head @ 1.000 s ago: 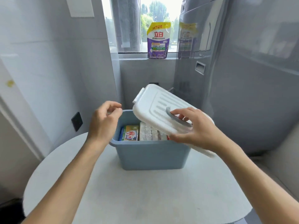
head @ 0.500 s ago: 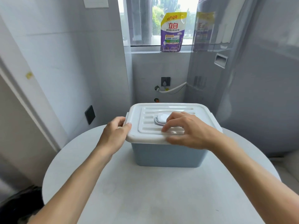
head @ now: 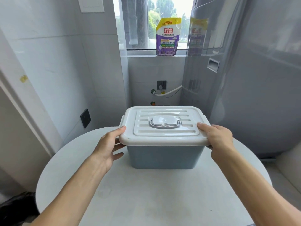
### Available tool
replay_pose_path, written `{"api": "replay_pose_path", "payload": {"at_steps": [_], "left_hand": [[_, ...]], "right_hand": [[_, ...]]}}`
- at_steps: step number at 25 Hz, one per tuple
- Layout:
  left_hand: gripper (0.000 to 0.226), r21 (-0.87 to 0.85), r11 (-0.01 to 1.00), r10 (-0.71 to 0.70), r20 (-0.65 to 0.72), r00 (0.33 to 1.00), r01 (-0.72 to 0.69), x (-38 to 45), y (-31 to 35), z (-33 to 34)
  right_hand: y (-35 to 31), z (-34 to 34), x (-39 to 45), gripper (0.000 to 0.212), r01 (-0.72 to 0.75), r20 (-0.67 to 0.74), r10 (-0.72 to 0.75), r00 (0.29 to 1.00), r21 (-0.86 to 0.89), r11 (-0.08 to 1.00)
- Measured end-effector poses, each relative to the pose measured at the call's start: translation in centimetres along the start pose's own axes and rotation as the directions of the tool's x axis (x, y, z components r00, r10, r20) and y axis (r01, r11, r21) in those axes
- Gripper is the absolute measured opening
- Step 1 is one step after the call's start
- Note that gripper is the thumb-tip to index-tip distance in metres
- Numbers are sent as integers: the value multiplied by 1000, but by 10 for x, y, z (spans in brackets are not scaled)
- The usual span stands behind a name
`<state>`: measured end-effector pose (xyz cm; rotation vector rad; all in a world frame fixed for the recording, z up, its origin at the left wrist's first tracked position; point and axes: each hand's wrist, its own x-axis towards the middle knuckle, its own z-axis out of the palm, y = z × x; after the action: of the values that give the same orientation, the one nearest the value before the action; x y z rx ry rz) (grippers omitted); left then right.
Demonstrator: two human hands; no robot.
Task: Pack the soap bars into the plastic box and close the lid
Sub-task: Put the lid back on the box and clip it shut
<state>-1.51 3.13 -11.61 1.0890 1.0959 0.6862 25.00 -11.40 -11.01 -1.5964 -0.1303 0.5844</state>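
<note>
A blue plastic box (head: 164,156) stands on the round white table (head: 146,196). Its white ribbed lid (head: 164,136) lies flat on top, with a grey handle (head: 165,125) folded down in the middle. My left hand (head: 108,146) grips the lid's front left corner, thumb on top and fingers under the rim. At the front right corner my right hand (head: 217,137) holds the lid in the same way. The soap bars are hidden inside the box.
A purple and yellow detergent pouch (head: 167,37) stands on the window sill behind. A tall grey appliance (head: 244,79) rises at the right, close to the box. A tiled wall with a black socket (head: 85,118) runs along the left.
The lid was held tilted above the open box by my right hand and now lies flat on it. My right hand left the handle for the right corner; my left hand grips the left corner.
</note>
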Motion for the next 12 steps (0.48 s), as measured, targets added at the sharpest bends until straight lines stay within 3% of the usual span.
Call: {"api": "replay_pose_path", "payload": {"at_steps": [3,5,9,12], "left_hand": [[26,-33,999,24,-16,1000,-24,0,-1,2],[26,-51,998,41,-39,998,-43,1,-1,3],[36,-80,993,83,-97,992,-91,2,-5,3],[35,-106,985,120,-164,979,-139,2,-6,7]], "right_hand": [[1,4,0,78,2,-25,0,1000,91,996],[2,4,0,88,102,-70,-97,993,82,991],[3,3,0,69,243,-112,-239,965,25,970],[4,3,-1,46,344,-107,-363,926,-160,925]]}}
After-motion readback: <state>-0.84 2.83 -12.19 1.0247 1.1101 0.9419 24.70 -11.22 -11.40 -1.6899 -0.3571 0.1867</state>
